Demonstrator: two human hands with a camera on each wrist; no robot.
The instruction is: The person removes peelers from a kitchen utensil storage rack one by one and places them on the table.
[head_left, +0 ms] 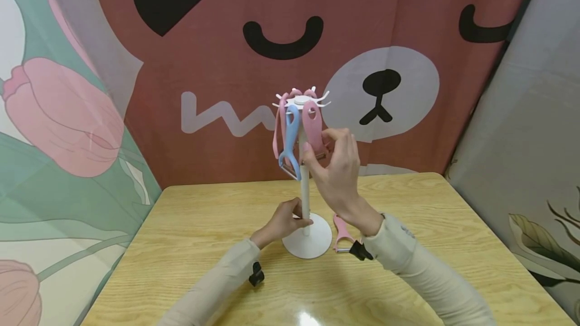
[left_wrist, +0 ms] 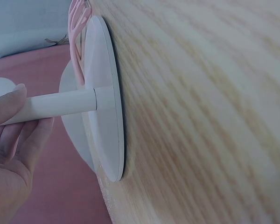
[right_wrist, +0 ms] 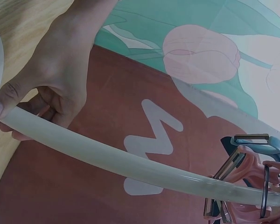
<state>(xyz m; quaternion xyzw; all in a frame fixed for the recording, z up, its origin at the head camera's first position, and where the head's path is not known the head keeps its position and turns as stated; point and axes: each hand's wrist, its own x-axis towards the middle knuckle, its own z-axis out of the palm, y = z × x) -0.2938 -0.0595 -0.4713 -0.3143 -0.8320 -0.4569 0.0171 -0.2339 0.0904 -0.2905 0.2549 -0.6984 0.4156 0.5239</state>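
A white stand with a ring of hooks (head_left: 301, 100) rises from a round base (head_left: 317, 246) on the table. Low on its pole (head_left: 305, 187), my left hand (head_left: 283, 219) holds it between thumb and fingers, as the left wrist view also shows. Up by the hooks, my right hand (head_left: 337, 172) pinches the lower part of a pink peeler (head_left: 312, 124), whose handle hole is at a hook. A blue peeler (head_left: 292, 130) hangs beside it, with more pink peelers (head_left: 280, 127) around the left and back. Another pink peeler (head_left: 342, 229) lies right of the base.
The stand is on a light wooden table (head_left: 204, 245). Behind it hangs a brown curtain (head_left: 204, 59) with a bear pattern; a tulip-printed curtain (head_left: 63, 114) is at the left and a grey one (head_left: 512, 140) at the right.
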